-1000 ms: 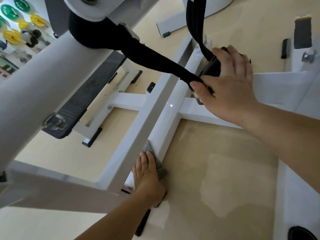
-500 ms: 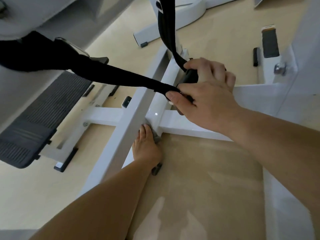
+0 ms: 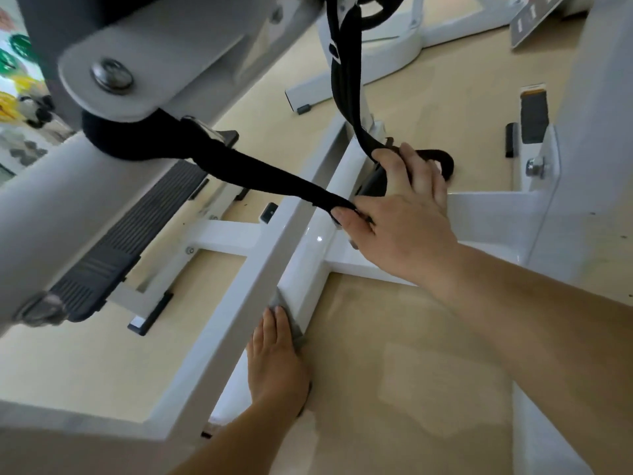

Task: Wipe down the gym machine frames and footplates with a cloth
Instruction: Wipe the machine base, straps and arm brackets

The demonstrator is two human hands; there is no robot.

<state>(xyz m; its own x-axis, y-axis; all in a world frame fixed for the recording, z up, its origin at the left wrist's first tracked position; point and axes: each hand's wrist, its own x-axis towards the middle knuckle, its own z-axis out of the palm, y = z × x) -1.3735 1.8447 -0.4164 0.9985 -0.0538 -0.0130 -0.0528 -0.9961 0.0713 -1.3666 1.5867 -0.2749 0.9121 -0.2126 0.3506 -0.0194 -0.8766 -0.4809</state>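
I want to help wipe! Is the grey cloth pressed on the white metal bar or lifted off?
Pressed on: straight fingers of the left hand hold the grey cloth flat against the white metal floor bar.

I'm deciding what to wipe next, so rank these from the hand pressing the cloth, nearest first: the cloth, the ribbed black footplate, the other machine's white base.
1. Grey cloth: directly under the left hand, against the white frame.
2. Ribbed black footplate: off to the left.
3. Other machine's white base: across the floor, top of view.
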